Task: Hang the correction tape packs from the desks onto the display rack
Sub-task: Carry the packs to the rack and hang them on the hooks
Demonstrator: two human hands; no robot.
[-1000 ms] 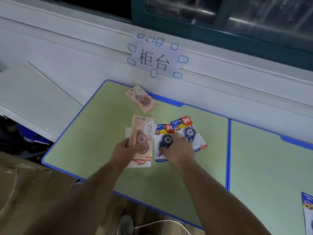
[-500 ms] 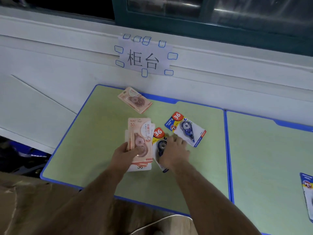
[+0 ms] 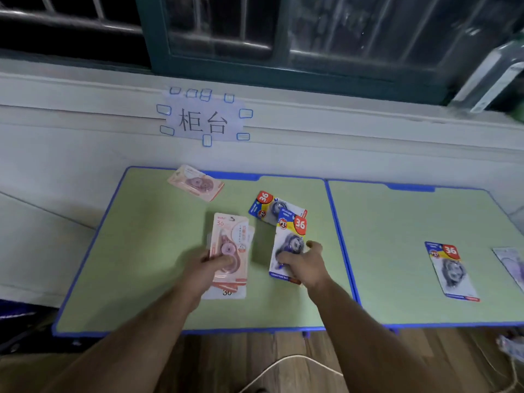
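Both your arms reach over the green desk (image 3: 136, 251). Your left hand (image 3: 208, 269) grips stacked pink packs (image 3: 230, 245); your right hand (image 3: 304, 265) pinches a blue pack (image 3: 289, 239), lifted off the desk.

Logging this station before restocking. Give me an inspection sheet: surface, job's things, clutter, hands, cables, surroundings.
Surface: left desk and right desk, green, blue-rimmed, side by side.
Job's things: lying blue pack, far pink pack on left desk; third blue pack on right desk.
Clutter: blurred flat item, right desk edge.
Hands: left hand grips pink stack; right hand grips held blue pack.
Cables: white cable on floor.
Surroundings: paper sign, window.
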